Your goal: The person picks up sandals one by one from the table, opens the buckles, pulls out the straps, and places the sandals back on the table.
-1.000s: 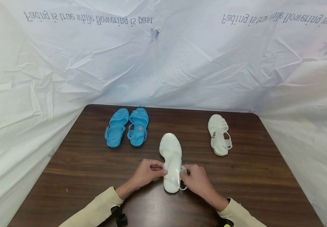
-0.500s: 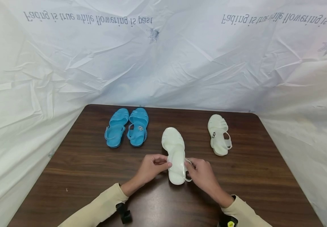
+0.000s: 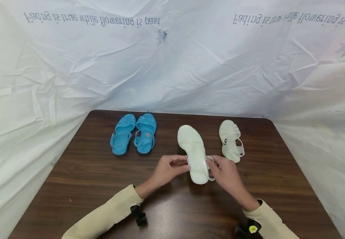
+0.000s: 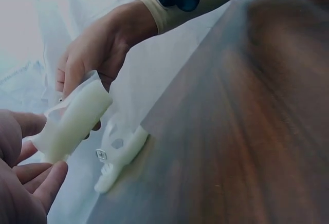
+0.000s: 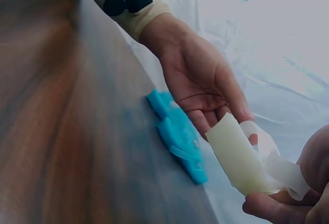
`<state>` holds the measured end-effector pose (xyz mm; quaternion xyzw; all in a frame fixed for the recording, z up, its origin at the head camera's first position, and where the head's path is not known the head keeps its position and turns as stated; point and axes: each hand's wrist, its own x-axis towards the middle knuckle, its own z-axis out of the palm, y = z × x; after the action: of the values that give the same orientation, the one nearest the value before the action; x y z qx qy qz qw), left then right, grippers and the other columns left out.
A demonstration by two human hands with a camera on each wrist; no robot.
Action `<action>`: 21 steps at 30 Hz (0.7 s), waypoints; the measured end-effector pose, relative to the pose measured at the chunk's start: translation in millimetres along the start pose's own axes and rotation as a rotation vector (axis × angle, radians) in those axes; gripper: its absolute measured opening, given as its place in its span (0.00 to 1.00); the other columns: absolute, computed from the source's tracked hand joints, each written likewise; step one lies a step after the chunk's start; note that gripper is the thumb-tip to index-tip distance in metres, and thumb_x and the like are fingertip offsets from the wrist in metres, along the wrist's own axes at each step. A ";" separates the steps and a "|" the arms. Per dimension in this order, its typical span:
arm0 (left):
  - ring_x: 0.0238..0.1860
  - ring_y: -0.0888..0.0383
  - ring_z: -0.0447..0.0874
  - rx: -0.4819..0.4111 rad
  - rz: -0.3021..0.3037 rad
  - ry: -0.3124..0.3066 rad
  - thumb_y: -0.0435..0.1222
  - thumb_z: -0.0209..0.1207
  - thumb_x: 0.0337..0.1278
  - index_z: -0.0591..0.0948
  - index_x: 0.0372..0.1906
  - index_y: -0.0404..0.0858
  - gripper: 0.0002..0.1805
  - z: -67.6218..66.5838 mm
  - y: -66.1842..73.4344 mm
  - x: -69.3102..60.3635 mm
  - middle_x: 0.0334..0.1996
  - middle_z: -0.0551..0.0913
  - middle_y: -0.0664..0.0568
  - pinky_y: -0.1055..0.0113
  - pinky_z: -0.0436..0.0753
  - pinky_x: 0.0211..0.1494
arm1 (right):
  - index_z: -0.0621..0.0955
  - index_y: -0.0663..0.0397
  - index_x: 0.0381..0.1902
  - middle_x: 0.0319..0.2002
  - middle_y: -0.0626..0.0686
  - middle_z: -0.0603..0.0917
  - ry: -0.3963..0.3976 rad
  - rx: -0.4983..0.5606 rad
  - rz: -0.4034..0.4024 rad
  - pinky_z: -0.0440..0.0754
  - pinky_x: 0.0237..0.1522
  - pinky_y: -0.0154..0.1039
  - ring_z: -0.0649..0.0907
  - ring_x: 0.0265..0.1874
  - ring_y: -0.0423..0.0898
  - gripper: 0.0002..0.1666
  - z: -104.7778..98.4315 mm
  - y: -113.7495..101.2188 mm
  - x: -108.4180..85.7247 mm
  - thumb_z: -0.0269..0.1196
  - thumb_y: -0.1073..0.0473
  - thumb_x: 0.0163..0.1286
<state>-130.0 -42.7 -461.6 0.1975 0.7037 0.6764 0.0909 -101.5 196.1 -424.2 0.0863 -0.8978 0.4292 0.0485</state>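
Between both hands, a white sandal [image 3: 191,149] is held above the table, its smooth sole turned toward the head camera. My left hand [image 3: 167,170] pinches the left edge of its rear half between thumb and fingers. On the other edge, near the ankle strap, my right hand [image 3: 227,174] grips it; the right fingertips are partly hidden behind the strap. In the left wrist view the sandal [image 4: 77,118] shows edge-on, with the strap side away from the table. A second white sandal [image 3: 228,132] lies upright just beyond the right hand.
A pair of blue sandals, one left [image 3: 121,142] and one right [image 3: 145,144], stands side by side at the back left of the dark wooden table [image 3: 70,186]. Wrinkled white sheeting [image 3: 172,66] hangs behind the table and along both sides.
Both hands have carried the white sandal rightward and away from the front edge, toward the other white sandal. Its toe now tilts more to the left. The other sandals have stayed put.
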 end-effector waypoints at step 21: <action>0.66 0.48 0.78 0.014 0.188 -0.119 0.35 0.66 0.66 0.76 0.69 0.37 0.28 17.2 15.8 52.3 0.70 0.76 0.50 0.59 0.81 0.63 | 0.86 0.61 0.44 0.28 0.57 0.88 0.150 -0.146 0.062 0.79 0.22 0.38 0.85 0.22 0.43 0.23 -83.2 12.1 22.7 0.56 0.46 0.81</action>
<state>-168.1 -5.9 -439.9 0.3031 0.6800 0.6642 0.0676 -125.0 265.8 -377.6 0.0223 -0.9228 0.3692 0.1082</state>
